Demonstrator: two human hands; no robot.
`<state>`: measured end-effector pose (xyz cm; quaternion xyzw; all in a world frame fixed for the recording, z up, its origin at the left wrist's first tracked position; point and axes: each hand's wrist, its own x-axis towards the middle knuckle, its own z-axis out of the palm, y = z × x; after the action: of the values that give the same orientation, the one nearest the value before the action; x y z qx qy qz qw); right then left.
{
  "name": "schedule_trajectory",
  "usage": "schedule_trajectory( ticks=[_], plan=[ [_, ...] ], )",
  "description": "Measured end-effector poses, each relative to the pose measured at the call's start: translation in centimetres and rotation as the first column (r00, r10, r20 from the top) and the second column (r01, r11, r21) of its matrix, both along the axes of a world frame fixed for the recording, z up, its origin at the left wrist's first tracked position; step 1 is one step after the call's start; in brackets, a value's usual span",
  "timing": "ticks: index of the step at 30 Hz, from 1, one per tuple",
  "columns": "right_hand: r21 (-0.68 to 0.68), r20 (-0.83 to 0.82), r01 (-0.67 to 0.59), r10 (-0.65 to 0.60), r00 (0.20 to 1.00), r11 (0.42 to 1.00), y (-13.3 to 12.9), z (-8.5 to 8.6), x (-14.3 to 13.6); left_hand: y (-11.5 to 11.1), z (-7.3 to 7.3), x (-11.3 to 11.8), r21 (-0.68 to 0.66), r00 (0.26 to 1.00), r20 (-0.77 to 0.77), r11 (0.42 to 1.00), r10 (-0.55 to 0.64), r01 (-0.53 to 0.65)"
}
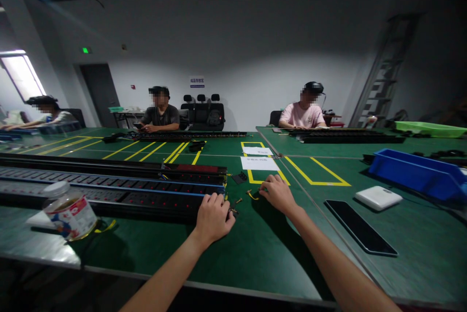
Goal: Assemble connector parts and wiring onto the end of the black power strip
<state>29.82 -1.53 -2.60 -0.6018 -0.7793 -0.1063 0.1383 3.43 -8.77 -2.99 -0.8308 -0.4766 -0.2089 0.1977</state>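
Note:
A long black rail [160, 205] with a row of dark modules and small red marks runs in from the left. At its right end my left hand [214, 219] is closed over the corner, its fingertips partly hidden. Small dark and brass-coloured parts [238, 200] lie just beyond those fingers. To the right, my right hand [278, 194] is held low over the green table, finger and thumb pinched at the end of a short yellow cable [252, 196]. A small black part [240, 177] lies between the rail and the white paper labels [260, 163].
A clear jar [71, 212] stands before the rail at left. On the right are a black phone-like slab [359, 226], a white box [378, 198] and a blue bin [416, 173]. Across the table [219, 263] sit several people, with more rails [350, 136] before them.

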Motion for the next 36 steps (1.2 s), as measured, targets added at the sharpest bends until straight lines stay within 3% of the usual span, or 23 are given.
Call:
schedule_trajectory(
  ticks=[8,11,13,15,17,19,20,22,24,26,36],
  plan=[
    [0.015,-0.098,0.009,-0.007,0.995,1.0,0.3,-0.3,-0.1,-0.1,0.1,0.1,-0.001,1.0,-0.008,1.0,0.006,-0.006],
    [0.074,-0.274,0.01,0.011,0.962,0.997,0.7,-0.5,-0.2,-0.1,0.1,0.1,-0.002,1.0,-0.008,1.0,0.004,-0.004],
    [0.069,-0.484,-0.005,0.038,0.874,0.998,1.0,-0.7,-0.3,-0.1,0.1,0.1,-0.002,1.0,-0.003,1.0,0.001,-0.001],
    [0.008,-0.741,-0.044,0.036,0.671,0.999,1.3,-0.9,-0.5,-0.1,0.1,0.0,-0.003,1.0,0.001,1.0,-0.002,0.002],
    [-0.102,-0.933,-0.127,-0.051,0.356,0.987,1.6,-1.0,-0.7,-0.1,0.0,0.0,-0.006,1.0,0.002,1.0,-0.003,0.003],
    [-0.2,-0.98,-0.242,-0.195,0.043,0.95,1.6,-1.0,-0.8,-0.1,0.0,0.0,-0.008,1.0,0.002,1.0,-0.002,0.002],
    [-0.227,-0.963,-0.291,-0.259,-0.075,0.929,1.6,-0.9,-0.8,0.0,0.0,0.0,-0.008,1.0,0.003,1.0,-0.001,0.001],
    [-0.248,-0.91,-0.348,-0.34,-0.236,0.904,1.4,-0.5,-0.8,-0.1,0.0,0.0,-0.006,1.0,0.004,1.0,-0.002,0.002],
    [-0.256,-0.864,-0.363,-0.38,-0.33,0.896,1.1,-0.1,-0.8,-0.1,0.0,0.0,-0.003,1.0,0.004,1.0,-0.005,0.005],
    [-0.267,-0.84,-0.37,-0.403,-0.364,0.89,0.8,0.3,-0.8,-0.1,0.1,0.0,-0.003,1.0,0.003,1.0,-0.006,0.006],
    [-0.3,-0.804,-0.435,-0.471,-0.362,0.849,0.5,0.9,-1.0,-0.1,0.1,-0.1,-0.011,1.0,0.009,1.0,-0.012,0.012]
  ],
)
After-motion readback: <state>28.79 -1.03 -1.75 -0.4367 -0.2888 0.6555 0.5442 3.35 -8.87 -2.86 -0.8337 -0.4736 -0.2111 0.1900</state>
